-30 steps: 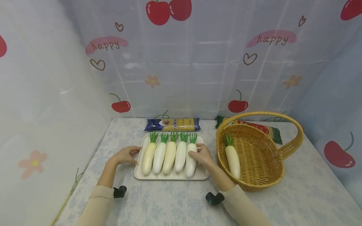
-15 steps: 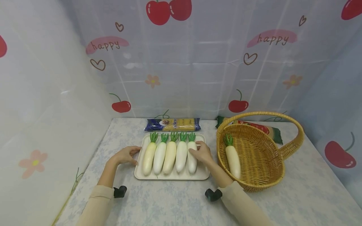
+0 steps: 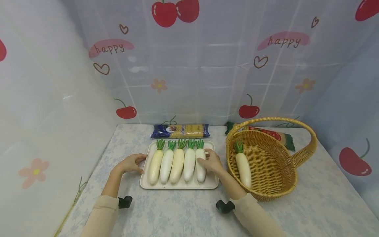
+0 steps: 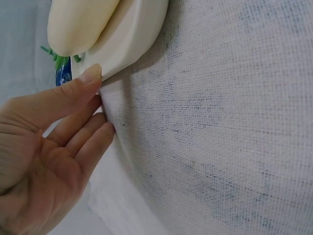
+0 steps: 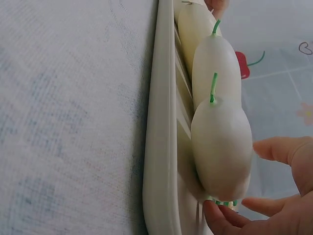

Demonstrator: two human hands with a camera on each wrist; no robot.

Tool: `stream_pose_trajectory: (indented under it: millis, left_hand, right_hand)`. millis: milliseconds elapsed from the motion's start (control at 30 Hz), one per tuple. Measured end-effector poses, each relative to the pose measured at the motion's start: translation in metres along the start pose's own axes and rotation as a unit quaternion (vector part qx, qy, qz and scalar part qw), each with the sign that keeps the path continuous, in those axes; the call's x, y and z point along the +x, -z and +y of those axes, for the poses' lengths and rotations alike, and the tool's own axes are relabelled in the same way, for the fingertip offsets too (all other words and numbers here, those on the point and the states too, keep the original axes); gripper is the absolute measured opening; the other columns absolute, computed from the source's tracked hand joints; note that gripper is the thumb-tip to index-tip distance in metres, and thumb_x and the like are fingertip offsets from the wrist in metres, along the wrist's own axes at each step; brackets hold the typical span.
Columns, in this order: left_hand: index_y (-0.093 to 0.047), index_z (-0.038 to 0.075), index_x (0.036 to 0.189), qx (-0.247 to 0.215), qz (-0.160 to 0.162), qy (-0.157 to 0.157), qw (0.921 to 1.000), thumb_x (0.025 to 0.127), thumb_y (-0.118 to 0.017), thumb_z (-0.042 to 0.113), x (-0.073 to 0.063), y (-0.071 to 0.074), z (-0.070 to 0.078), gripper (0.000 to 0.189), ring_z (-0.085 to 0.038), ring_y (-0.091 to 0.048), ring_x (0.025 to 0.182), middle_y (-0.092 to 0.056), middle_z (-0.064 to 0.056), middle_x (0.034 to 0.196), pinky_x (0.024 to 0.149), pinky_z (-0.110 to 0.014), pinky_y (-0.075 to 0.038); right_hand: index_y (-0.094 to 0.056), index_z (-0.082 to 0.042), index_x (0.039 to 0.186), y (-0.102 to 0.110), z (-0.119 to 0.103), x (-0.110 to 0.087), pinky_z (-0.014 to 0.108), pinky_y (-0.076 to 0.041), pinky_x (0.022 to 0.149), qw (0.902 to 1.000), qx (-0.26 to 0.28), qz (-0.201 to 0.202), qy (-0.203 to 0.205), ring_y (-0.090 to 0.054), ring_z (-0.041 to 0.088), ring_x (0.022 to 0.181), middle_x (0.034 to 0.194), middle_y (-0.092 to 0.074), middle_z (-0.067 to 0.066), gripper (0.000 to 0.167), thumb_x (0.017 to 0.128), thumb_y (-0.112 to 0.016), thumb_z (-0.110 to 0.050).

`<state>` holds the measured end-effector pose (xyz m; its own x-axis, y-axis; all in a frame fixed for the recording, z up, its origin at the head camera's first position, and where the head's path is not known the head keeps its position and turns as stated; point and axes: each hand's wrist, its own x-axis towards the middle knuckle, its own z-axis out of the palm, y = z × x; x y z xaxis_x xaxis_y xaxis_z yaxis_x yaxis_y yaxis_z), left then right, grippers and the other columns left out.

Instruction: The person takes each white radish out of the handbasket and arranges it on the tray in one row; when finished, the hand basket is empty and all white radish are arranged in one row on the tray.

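Note:
Five white radishes with green tops lie in a row on a white tray point(image 3: 177, 186), tops pointing away. My right hand point(image 3: 214, 163) grips the rightmost white radish point(image 3: 201, 171). Its thumb lies across the top and its fingers come round the right side; the right wrist view shows fingertips against the pale body point(image 5: 222, 147). At the tray's left edge, my left hand point(image 3: 132, 163) rests with relaxed fingers. In the left wrist view its thumb point(image 4: 80, 88) touches the tray rim point(image 4: 120, 58), and the other fingertips sit low by the tablecloth.
A wicker basket point(image 3: 276, 194) with a tall handle stands to the right, holding one white radish point(image 3: 243, 169). Behind the tray lies a blue and yellow pasta packet point(image 3: 180, 131); another green-ended packet point(image 3: 288, 141) lies behind the basket. A printed curtain point(image 3: 189, 75) hangs at the back.
The rightmost radish, in my right hand's grip, has shifted slightly away from me, so its lower end sits fully inside the tray, more in line with the others. My left hand has not moved.

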<state>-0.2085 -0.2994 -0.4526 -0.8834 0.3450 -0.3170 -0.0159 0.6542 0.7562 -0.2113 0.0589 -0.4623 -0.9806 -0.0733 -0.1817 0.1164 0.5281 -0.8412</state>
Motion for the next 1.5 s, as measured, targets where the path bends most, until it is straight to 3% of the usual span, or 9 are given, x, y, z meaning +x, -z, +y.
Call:
stream_pose_trajectory:
  millis: [233, 433, 600, 1000, 1067, 1200, 1500]
  left_hand:
    - [-0.036, -0.013, 0.138, 0.000, 0.001, -0.005, 1.0000, 0.070, -0.077, -0.006, 0.000, 0.000, -0.001, 0.080, -0.046, -0.029, 0.133, -0.031, -0.033, 0.143, 0.108, -0.052, -0.031]
    - [-0.036, -0.013, 0.138, 0.001, 0.002, -0.006, 1.0000, 0.069, -0.077, -0.006, 0.000, 0.000, -0.002, 0.080, -0.046, -0.029, 0.133, -0.031, -0.033, 0.143, 0.108, -0.052, -0.031]
    - [-0.036, -0.014, 0.138, 0.003, 0.002, -0.006, 1.0000, 0.070, -0.077, -0.007, 0.000, 0.000, -0.002, 0.079, -0.046, -0.029, 0.133, -0.031, -0.033, 0.143, 0.108, -0.053, -0.031]
    - [-0.036, -0.013, 0.138, 0.003, 0.002, -0.004, 1.0000, 0.070, -0.077, -0.005, 0.000, 0.000, -0.002, 0.080, -0.046, -0.029, 0.133, -0.031, -0.032, 0.143, 0.108, -0.053, -0.031]
    - [-0.036, -0.013, 0.138, 0.003, 0.001, -0.005, 1.0000, 0.070, -0.077, -0.005, 0.001, 0.000, -0.002, 0.080, -0.046, -0.029, 0.133, -0.031, -0.033, 0.143, 0.107, -0.053, -0.031]
    - [-0.036, -0.012, 0.139, 0.000, 0.002, 0.001, 1.0000, 0.070, -0.077, -0.005, 0.002, 0.001, -0.004, 0.080, -0.045, -0.028, 0.134, -0.030, -0.032, 0.144, 0.107, -0.052, -0.031]
    - [-0.036, -0.012, 0.139, -0.003, 0.001, 0.001, 1.0000, 0.070, -0.076, -0.006, 0.002, 0.002, -0.005, 0.080, -0.045, -0.029, 0.134, -0.031, -0.032, 0.144, 0.108, -0.052, -0.031]
  right_hand:
    - [-0.042, 0.006, 0.136, 0.004, 0.000, -0.010, 0.051, -0.046, 0.094, 0.9988, -0.018, 0.005, 0.044, -0.052, 0.042, 0.115, 0.126, -0.052, 0.030, 0.062, 0.085, -0.067, -0.019]
    - [-0.046, 0.007, 0.134, 0.016, -0.010, -0.027, 0.053, -0.046, 0.093, 0.9893, -0.057, 0.006, 0.134, -0.050, 0.044, 0.115, 0.127, -0.051, 0.029, 0.060, 0.084, -0.068, -0.017]
    - [-0.048, 0.004, 0.133, 0.037, -0.024, -0.049, 0.052, -0.049, 0.090, 0.9793, -0.052, -0.015, 0.195, -0.049, 0.040, 0.118, 0.128, -0.052, 0.025, 0.054, 0.085, -0.067, -0.015]
    - [-0.061, 0.001, 0.115, 0.101, -0.018, -0.083, 0.028, -0.056, 0.069, 0.9533, -0.040, -0.026, 0.298, -0.065, 0.016, 0.082, 0.095, -0.068, 0.008, 0.030, 0.087, -0.066, -0.010]
    - [-0.062, 0.001, 0.113, 0.113, -0.013, -0.085, 0.026, -0.056, 0.068, 0.9526, -0.043, -0.017, 0.301, -0.064, 0.014, 0.081, 0.094, -0.068, 0.006, 0.027, 0.087, -0.066, -0.009]
    - [-0.062, 0.001, 0.112, 0.134, 0.002, -0.079, 0.027, -0.054, 0.068, 0.9605, -0.060, -0.005, 0.272, -0.064, 0.017, 0.083, 0.097, -0.068, 0.008, 0.028, 0.088, -0.066, -0.012]
    - [-0.050, 0.006, 0.129, 0.161, 0.040, -0.059, 0.043, -0.056, 0.075, 0.9795, -0.090, -0.008, 0.180, -0.059, 0.043, 0.101, 0.124, -0.053, 0.030, 0.048, 0.090, -0.064, -0.020]
